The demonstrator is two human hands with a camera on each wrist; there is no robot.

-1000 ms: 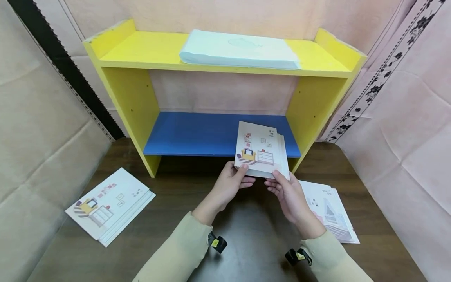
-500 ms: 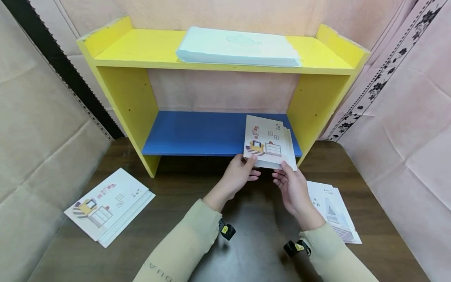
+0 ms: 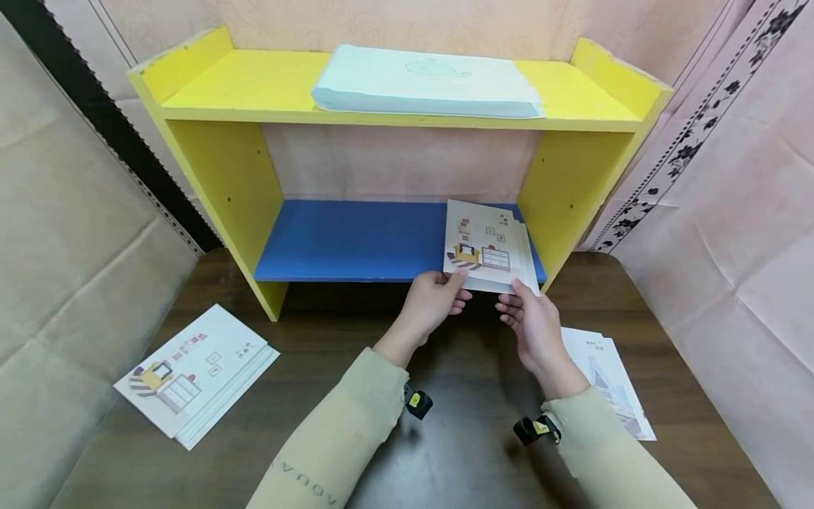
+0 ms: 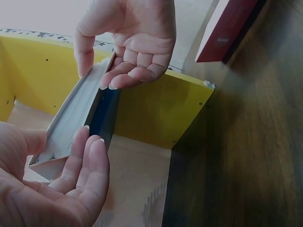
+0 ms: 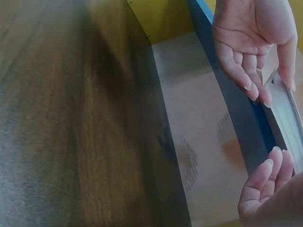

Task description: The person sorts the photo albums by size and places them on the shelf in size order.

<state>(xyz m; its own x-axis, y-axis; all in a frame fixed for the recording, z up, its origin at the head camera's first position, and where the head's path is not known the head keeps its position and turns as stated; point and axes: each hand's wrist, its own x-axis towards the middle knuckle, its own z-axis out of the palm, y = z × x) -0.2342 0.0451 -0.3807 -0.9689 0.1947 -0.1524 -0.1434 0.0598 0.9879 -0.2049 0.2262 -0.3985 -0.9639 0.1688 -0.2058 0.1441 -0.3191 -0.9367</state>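
A small stack of illustrated booklets [image 3: 486, 247] lies tilted over the right end of the blue lower shelf [image 3: 356, 240], its near edge past the shelf front. My left hand [image 3: 448, 290] pinches the near left corner, thumb on top. My right hand [image 3: 518, 300] pinches the near right corner the same way. In the left wrist view the stack [image 4: 75, 118] shows edge-on between the left hand [image 4: 80, 156] below and the right hand [image 4: 118, 71] above. The right wrist view shows the stack [image 5: 286, 113] between the right hand [image 5: 267, 182] and the left hand [image 5: 251, 71].
The yellow shelf unit [image 3: 222, 177] stands at the back of a dark wooden table [image 3: 318, 353], with a pale blue packet [image 3: 426, 81] on top. More booklets lie at the table's left [image 3: 197, 371] and right [image 3: 604, 382]. Fabric walls close in on both sides.
Both hands have carried the booklet stack forward and a little right, from above the table edge of the shelf onto the right end of the blue shelf.
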